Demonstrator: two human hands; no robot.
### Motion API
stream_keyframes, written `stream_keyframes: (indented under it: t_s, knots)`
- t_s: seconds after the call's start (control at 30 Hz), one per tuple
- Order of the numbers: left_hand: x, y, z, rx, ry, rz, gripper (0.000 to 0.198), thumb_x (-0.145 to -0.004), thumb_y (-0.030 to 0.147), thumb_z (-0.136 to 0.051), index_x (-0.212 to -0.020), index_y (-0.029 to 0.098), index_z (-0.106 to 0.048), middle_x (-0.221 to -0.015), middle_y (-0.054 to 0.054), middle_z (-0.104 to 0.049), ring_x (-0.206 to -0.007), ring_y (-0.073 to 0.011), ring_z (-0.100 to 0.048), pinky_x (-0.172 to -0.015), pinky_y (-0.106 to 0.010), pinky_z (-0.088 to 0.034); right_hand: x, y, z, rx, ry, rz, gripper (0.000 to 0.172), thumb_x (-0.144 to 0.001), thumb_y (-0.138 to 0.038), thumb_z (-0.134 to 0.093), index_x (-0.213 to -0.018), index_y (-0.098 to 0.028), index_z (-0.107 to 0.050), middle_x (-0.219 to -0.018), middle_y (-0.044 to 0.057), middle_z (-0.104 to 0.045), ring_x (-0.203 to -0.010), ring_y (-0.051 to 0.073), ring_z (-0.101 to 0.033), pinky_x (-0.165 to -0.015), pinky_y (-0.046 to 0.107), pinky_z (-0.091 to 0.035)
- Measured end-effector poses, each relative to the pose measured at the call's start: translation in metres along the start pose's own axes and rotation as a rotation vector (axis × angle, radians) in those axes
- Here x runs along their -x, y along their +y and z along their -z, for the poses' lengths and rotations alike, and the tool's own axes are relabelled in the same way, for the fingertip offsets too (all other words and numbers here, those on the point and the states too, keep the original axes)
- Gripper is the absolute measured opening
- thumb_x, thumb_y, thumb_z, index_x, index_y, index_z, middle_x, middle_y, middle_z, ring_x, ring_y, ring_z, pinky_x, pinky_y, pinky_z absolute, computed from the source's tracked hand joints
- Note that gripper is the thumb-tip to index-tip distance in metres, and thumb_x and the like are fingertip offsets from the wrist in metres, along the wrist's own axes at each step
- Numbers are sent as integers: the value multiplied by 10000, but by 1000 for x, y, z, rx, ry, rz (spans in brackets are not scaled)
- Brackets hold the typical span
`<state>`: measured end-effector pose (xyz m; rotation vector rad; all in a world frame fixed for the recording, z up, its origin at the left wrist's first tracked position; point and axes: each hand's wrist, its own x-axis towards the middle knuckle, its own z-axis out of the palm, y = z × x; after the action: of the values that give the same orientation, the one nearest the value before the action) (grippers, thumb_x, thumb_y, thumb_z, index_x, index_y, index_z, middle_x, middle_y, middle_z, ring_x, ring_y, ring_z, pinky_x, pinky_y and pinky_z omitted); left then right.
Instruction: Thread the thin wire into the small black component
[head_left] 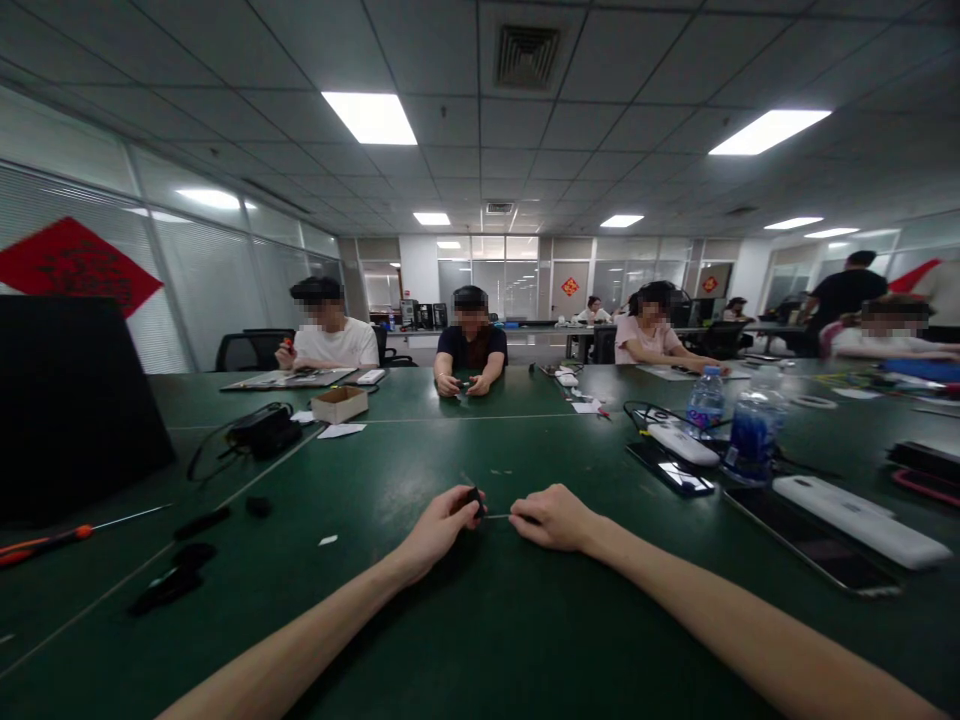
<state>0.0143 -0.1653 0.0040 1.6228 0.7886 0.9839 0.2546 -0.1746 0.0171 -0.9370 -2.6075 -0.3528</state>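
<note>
Over the green table, my left hand [448, 517] is closed on a small black part [475, 500], pinched between thumb and fingers. My right hand [553, 517] is a fist, just to the right of it. Out of the fist a thin metal shaft [496, 517], like that of a small screwdriver, points left to the black part. The fingers hide its handle. Whether the tip sits in the part or only touches it I cannot tell.
Left lie a screwdriver [81, 532] with orange-and-black handle, several black pieces [174, 582] and a dark panel [71, 410]. An open box [340, 403] stands farther back. Phones [814, 540], a white power bank [862, 520] and bottles [752, 430] are right. People sit across the table.
</note>
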Motion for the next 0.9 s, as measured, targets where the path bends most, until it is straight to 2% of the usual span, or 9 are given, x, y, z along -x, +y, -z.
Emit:
stream_keyframes:
  t_s: [0.27, 0.6, 0.9]
  knots:
    - [1, 0, 2, 8, 14, 3, 357, -831, 372, -522, -1097, 136, -560, -959, -82, -595, -799, -155, -530, -732, -282, -414, 0, 0, -2, -58, 22, -69, 286, -933, -346, -373, -925, -207, -623, -734, 14, -663, -632, 114, -589, -596, 211, -345]
    - [1, 1, 2, 1, -2, 15, 379, -826, 370, -533, -1128, 143, -557, -1012, -96, -596, -832, -162, -534, -761, -294, -412, -2, -2, 0, -43, -21, -50, 287, -928, -346, -381, -898, -202, -627, -729, 18, -662, -627, 118, -586, -591, 217, -340]
    - [2, 4, 1, -53, -16, -7, 353, -833, 364, -512, -1098, 142, -579, -976, -90, -600, -827, -165, -532, -754, -294, -407, -2, -1, -1, -66, 2, -77, 274, -933, -337, -374, -940, -213, -618, -740, 13, -661, -637, 120, -591, -614, 219, -355]
